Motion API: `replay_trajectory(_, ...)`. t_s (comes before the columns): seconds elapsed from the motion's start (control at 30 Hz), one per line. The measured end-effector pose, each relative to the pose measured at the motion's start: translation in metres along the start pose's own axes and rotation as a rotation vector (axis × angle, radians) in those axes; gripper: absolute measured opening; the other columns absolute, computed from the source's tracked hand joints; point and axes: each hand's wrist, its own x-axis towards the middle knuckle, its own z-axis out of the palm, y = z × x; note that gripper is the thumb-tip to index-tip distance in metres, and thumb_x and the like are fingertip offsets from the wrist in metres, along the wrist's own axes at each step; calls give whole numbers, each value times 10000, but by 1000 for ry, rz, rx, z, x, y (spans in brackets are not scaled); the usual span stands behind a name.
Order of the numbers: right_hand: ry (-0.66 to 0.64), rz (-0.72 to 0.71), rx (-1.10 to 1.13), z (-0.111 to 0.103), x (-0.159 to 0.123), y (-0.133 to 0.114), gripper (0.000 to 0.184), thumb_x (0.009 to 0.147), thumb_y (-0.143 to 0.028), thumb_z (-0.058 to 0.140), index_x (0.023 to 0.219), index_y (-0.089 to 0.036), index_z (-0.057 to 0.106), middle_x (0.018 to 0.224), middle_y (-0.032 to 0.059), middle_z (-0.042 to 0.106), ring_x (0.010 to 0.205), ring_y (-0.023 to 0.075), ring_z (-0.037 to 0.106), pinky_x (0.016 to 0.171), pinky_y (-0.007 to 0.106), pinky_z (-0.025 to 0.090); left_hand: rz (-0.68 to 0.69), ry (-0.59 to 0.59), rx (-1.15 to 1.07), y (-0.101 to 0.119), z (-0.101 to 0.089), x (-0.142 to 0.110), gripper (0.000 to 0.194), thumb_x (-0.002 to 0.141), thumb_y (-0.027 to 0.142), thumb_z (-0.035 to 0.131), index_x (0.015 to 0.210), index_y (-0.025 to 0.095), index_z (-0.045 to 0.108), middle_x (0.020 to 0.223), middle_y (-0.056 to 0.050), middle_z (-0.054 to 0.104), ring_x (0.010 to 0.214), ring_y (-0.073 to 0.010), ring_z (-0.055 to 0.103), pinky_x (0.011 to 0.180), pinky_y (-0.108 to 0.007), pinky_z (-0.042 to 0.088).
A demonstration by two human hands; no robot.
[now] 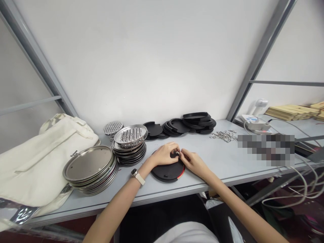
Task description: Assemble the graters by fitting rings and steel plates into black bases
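A black round tray-like disc (pixel 168 172) lies on the grey table in front of me, a strip of red showing along its right edge. My left hand (pixel 165 155) reaches over the disc with bent fingers and grips it near the far right rim. At that same rim, my right hand (pixel 193 162) pinches a small shiny metal piece (pixel 178 153) between thumb and fingers. The fingertips of both hands nearly meet there and partly hide the piece, so its shape cannot be made out.
Left of the disc stand a stack of round metal plates (pixel 91 163) and a stack topped by a round grater (pixel 131 134). Black round covers (pixel 199 121) pile against the wall. Loose metal clips (pixel 224 135) lie right. A cream cloth bag (pixel 50 155) covers the left end.
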Motion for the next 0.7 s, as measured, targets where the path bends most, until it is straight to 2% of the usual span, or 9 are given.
replay_trajectory(0.23, -10, 8, 14, 0, 0, 0, 232, 932, -323, 354, 731, -220, 407, 564, -45, 452, 484, 116, 415, 507, 220, 289, -49, 24, 37, -1, 0, 0, 203, 735, 204, 589, 926, 202, 521, 955, -20, 536, 837, -166, 532, 770, -280, 446)
replay_trajectory(0.4, -13, 11, 11, -1, 0, -2, 233, 928, -315, 362, 718, -219, 396, 565, -44, 451, 488, 114, 415, 511, 220, 291, -42, 14, 4, -3, 1, 0, 127, 742, 195, 579, 858, 195, 527, 887, -11, 533, 788, -155, 530, 729, -269, 445)
replay_trajectory(0.7, -37, 37, -9, 0, 1, 1, 216, 926, -311, 362, 728, -225, 380, 557, -55, 433, 479, 118, 410, 518, 225, 278, -26, 6, -18, -5, 1, -1, 104, 744, 189, 585, 828, 187, 523, 844, 4, 507, 713, -127, 514, 676, -244, 432)
